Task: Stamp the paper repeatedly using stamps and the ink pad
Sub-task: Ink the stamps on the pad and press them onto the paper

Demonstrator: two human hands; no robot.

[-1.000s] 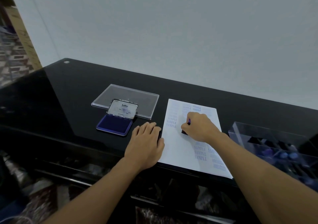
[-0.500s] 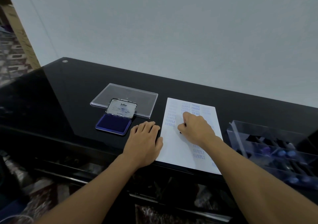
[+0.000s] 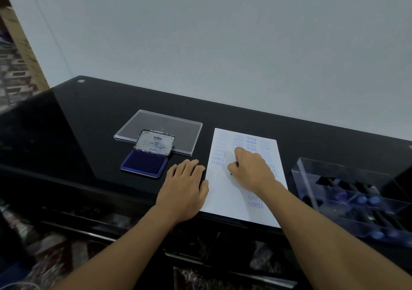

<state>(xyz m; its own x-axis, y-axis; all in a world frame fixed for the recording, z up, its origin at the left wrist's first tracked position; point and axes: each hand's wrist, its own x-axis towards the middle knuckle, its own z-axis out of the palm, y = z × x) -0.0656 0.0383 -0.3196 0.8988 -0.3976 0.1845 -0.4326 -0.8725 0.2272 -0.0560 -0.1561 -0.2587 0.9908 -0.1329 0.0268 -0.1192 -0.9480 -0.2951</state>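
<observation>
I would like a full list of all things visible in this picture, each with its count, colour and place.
table: one, glossy black, under everything.
paper: one, white with blue printed words, centre-right on the table.
ink pad: one, blue, open, left of the paper.
clear plastic cover: one, transparent, flat behind the ink pad.
clear box: one, transparent, right of the paper.
boxed stamps: several, dark with blue ends, count unclear.
stamp: one, dark, nearly hidden, on the paper.
left hand: flat at the paper's left edge.
right hand: fingers curled round the stamp.
</observation>
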